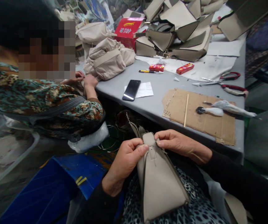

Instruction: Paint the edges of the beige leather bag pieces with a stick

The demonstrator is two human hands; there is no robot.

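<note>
A beige handbag (pixel 163 189) rests on my lap with its narrow end up, and a small tab (pixel 149 139) shows at its top. My left hand (pixel 129 157) pinches the bag at the left of that tab, thumb over the front. On the tab's right side, my right hand (pixel 174 143) grips the edge between thumb and fingers. Loose threads hang on the panel just below the tab. Several thin straps (pixel 135 126) stick up behind my left hand.
A grey table (pixel 152 109) holds a phone (pixel 131 90), scissors (pixel 227 82), cardboard (pixel 174 105) with a stick and a small bottle (pixel 210 111), red boxes and piled bags (pixel 187 40). At left, a person (pixel 42 99) handles beige material. A blue bin (pixel 54 180) stands beside my left arm.
</note>
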